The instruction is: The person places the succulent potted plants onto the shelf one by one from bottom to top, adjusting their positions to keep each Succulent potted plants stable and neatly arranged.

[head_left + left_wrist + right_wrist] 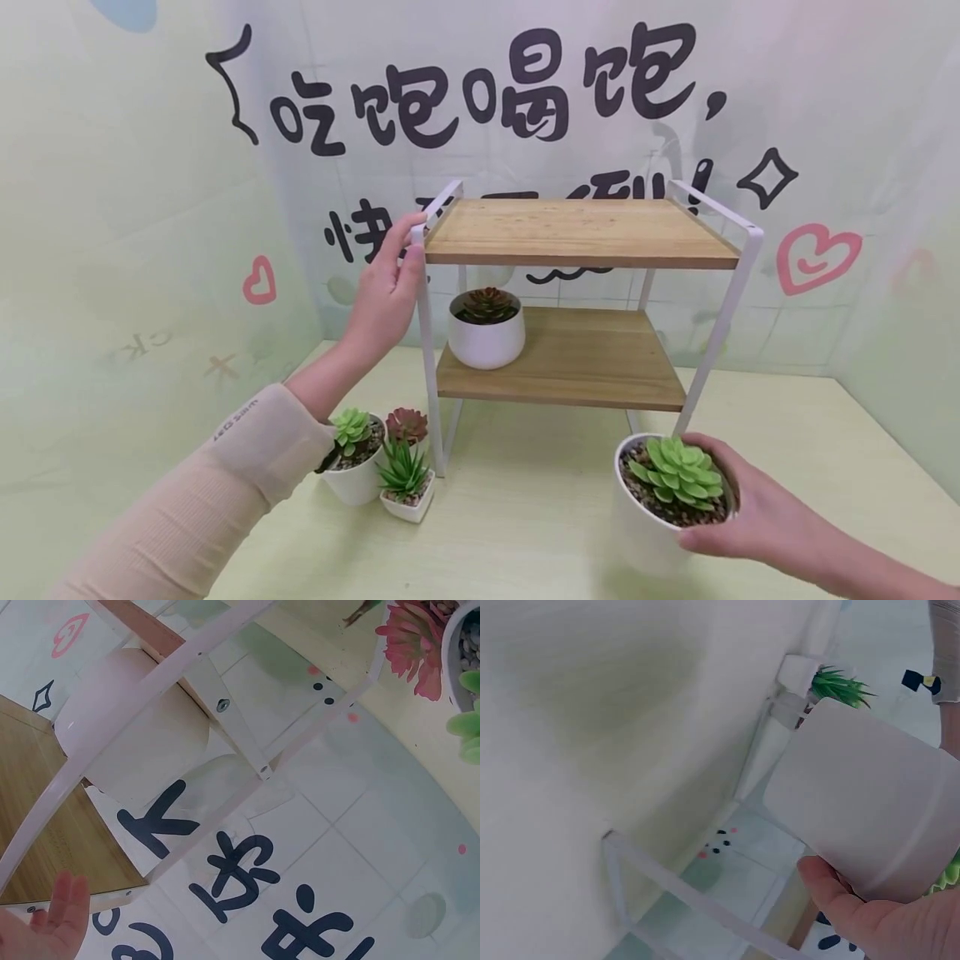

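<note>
A two-tier wooden shelf (577, 233) with a white metal frame stands on the table. My left hand (390, 283) holds its upper left front corner, thumb against the post; the left wrist view shows those fingers (69, 907) at the board's edge. My right hand (750, 508) grips a white round pot (648, 533) with a green succulent (678, 471), in front of the shelf's right side. The right wrist view shows that pot's side and base, lifted off the table. On the lower board, at its left, sits a white pot (487, 343) with a dark reddish succulent (489, 305).
Left of the shelf, on the pale table (525, 517), stand a pot with a light green succulent (352, 429), a red succulent (407, 425) and a small square pot (411, 505) with a spiky plant. A printed curtain (480, 108) hangs behind.
</note>
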Demonstrator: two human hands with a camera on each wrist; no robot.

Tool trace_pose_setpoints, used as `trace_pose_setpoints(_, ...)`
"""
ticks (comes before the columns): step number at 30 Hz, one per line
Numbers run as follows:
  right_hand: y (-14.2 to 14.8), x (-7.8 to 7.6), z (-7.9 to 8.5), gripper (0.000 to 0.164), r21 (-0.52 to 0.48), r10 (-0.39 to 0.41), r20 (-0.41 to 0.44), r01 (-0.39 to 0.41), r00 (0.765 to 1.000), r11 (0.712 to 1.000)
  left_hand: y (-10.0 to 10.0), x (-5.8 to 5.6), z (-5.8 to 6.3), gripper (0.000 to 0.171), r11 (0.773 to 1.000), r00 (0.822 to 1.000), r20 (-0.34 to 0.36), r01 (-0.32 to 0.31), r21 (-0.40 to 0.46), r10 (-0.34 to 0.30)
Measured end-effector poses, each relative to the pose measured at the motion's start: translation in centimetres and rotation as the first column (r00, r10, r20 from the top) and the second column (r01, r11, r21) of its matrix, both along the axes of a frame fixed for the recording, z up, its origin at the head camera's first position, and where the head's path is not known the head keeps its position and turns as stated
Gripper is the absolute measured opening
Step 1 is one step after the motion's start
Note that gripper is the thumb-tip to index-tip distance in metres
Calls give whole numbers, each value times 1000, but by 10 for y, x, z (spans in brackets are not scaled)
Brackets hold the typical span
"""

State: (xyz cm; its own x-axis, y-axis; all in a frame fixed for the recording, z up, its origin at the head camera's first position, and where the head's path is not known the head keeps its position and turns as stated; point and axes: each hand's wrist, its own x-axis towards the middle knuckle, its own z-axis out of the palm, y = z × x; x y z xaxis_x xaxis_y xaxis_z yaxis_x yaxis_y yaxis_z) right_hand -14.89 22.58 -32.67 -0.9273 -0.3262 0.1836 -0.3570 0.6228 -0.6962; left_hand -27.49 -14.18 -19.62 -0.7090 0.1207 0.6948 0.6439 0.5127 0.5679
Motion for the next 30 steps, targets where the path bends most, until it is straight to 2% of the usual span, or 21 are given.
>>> trace_pose_setpoints(8,-27,-21,66,88,-132,110,56,-102,992,986,1,1,0,35,1000,1000,16,-9,-3,9)
trace_pose_setpoints(11,-40,-33,88,89,-150,102,84,-89,991,985,1,1,0,36,1000,1000,22,-9,-5,9)
trace_pose_setpoints(14,-53,-48,102,91,-127,48,90,-36,995,991,0,1,-1,36,1000,1000,15,-7,-6,7)
trace_pose_setpoints(17,-65,-67,108,85,-116,3,98,8,995,993,0,0,-1,36,1000,1000,3,0,-7,0)
trace_pose_setpoints(22,-78,-96,110,73,-85,-56,109,66,992,994,1,0,-1,36,1000,1000,5,7,-8,-7)
trace_pose_setpoints(25,-82,-108,109,76,-76,-92,140,103,986,992,2,0,-1,36,1000,1000,5,10,-3,-10)
trace_pose_setpoints(30,-85,-119,111,85,-142,-77,207,108,975,984,1,0,-1,36,1000,1000,-12,11,6,-10)
